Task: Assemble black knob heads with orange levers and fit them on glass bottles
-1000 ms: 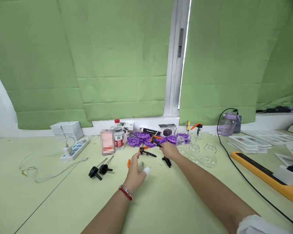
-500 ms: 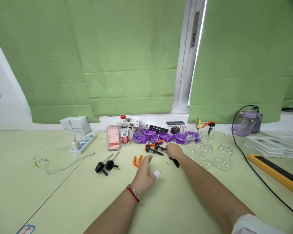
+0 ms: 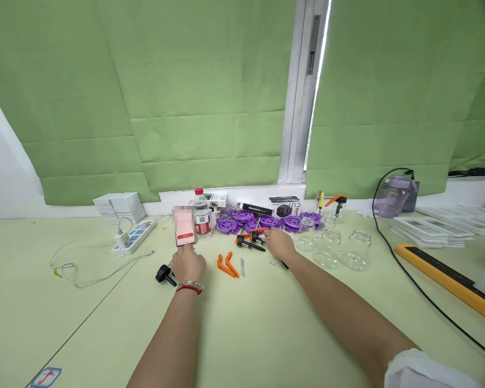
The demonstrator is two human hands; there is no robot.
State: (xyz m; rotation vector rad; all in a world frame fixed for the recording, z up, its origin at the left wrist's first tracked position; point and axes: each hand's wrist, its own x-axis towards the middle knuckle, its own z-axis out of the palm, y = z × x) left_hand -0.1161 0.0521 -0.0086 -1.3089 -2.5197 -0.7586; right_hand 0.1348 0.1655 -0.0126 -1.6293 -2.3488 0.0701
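My left hand (image 3: 188, 265) is low on the table, right under a phone (image 3: 185, 229) that stands upright. Its fingers are hidden behind the back of the hand. A black knob screw (image 3: 165, 275) lies just left of it. Two orange pieces (image 3: 226, 265) and a thin metal pin (image 3: 242, 267) lie to its right. My right hand (image 3: 280, 245) rests on the table farther back. Its curled fingers pinch the end of a black-and-orange clamp part (image 3: 250, 241). A small black piece (image 3: 285, 264) pokes out from under the wrist.
Purple discs (image 3: 242, 220), a water bottle (image 3: 202, 221) and small boxes line the sill. Several glass jars (image 3: 331, 248) stand right of my right hand. A white power strip (image 3: 133, 237) with cable lies left; a yellow-black strip (image 3: 448, 277), black cord and purple jug (image 3: 392, 199) lie right.
My left hand has moved left from the orange pieces and pin to the foot of the phone, covering one black knob screw. My right hand has lowered the clamp part to the table.
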